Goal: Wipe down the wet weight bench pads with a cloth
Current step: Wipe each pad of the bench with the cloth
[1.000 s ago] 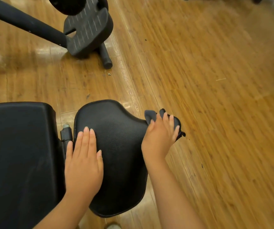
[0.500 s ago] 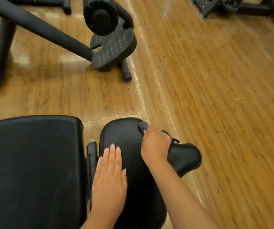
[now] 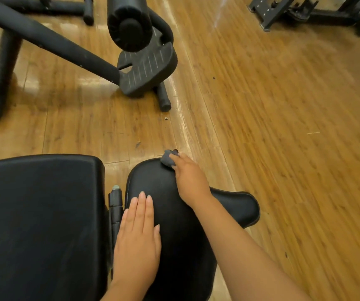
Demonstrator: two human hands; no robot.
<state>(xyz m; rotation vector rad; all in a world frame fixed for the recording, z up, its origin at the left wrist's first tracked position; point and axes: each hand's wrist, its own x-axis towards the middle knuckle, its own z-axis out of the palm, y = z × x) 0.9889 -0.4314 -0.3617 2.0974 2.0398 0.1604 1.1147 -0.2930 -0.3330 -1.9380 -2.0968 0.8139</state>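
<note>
The right hand has its fingers curled round a small bunched dark grey cloth, which pokes out just past the fingertips and touches the far edge of the curved black vinyl seat pad. The left hand lies flat on the same pad, fingers straight and close together, holding nothing. Just left of those fingers sits the broad black rectangular back pad. Well beyond the fingers, a black foam roller stands over the glossy wooden plank floor.
</note>
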